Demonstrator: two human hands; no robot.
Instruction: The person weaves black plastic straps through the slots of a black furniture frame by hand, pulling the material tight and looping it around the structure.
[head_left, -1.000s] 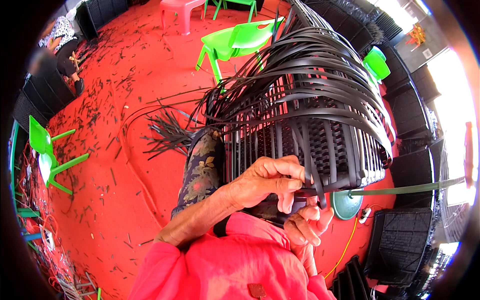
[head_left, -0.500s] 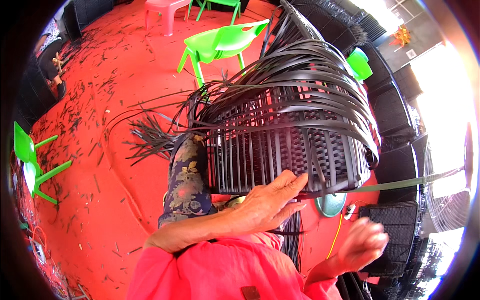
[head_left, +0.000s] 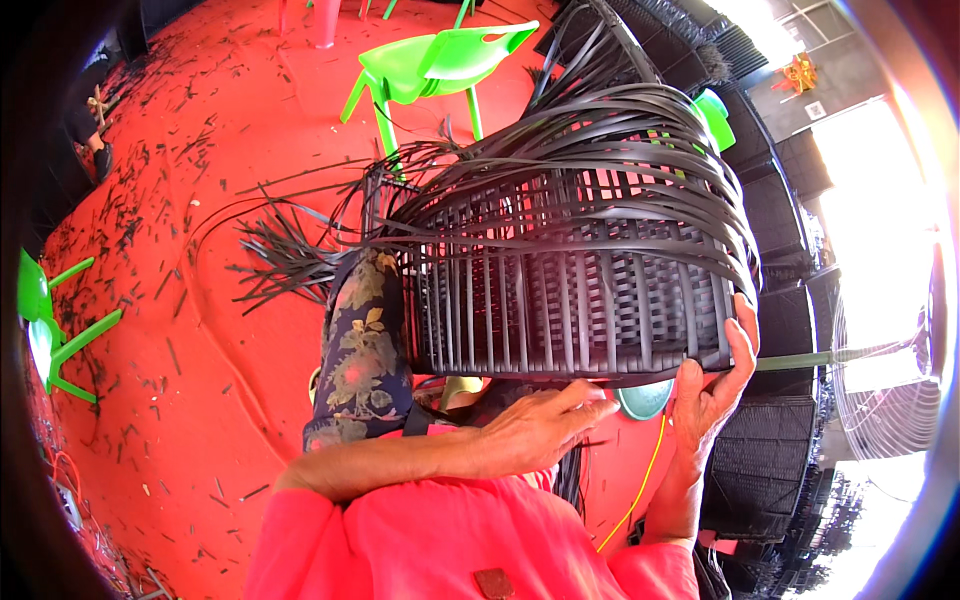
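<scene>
A half-woven black basket (head_left: 640, 300) of flat plastic strips rests at my lap, its weave dense on the right and looser on the left. Long loose black strips (head_left: 620, 150) arch over its far side. My right hand (head_left: 712, 395) grips the near right corner, thumb on the near edge and fingers up the right side. Just below the near edge is my left hand (head_left: 545, 428), fingers drawn together; whatever they hold, if anything, is hidden. My left leg, in dark floral trousers (head_left: 365, 350), stands against the basket's left side.
A green plastic chair (head_left: 440, 65) stands beyond the basket, another green chair (head_left: 60, 330) at far left. Strip scraps litter the red floor (head_left: 230, 300). Stacked black woven panels (head_left: 765, 460) and a large fan (head_left: 890, 370) are at right. A teal basin (head_left: 645, 400) sits under the basket.
My right hand has come up from the lower right onto the basket's corner. My left hand has slipped down off the woven face to the near edge. The basket has shifted slightly.
</scene>
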